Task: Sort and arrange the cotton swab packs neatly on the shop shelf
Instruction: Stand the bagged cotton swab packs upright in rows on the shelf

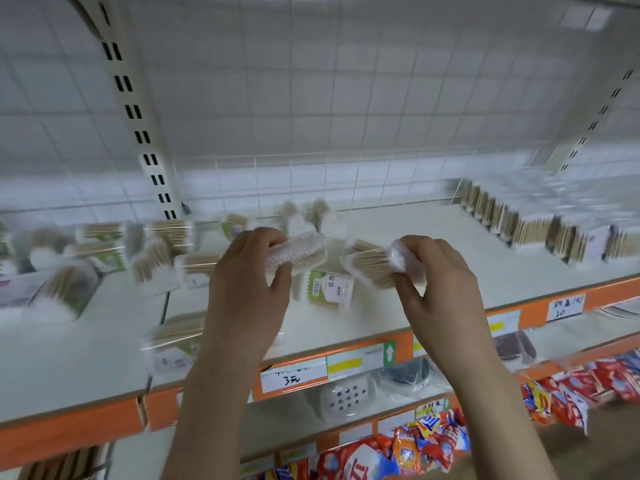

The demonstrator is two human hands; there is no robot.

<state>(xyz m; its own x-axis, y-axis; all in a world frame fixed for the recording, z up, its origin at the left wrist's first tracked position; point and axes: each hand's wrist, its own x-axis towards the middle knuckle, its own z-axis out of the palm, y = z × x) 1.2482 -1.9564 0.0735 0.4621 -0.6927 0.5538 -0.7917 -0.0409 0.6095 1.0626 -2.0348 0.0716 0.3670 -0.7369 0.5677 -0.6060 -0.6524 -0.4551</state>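
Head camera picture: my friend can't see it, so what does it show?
Two hands each hold a cotton swab pack above a white shop shelf: left hand, left pack; right hand, right pack. Loose packs lie jumbled at left; a neat row stands at right.

White wire-grid back panel [311, 98], cream slotted upright [138, 126] at left, pale shelf board [433, 244] with orange price-label edge [346, 358], lower shelves holding a soap dish [346, 398] and red snack bags [588, 379], soft even lighting

Bright, even, soft light washes the white shelf [433, 233]; shadows are faint. Motion blur smears packs left and right of the fingers [277, 244]. Wide-angle distortion bends the shelf edges.
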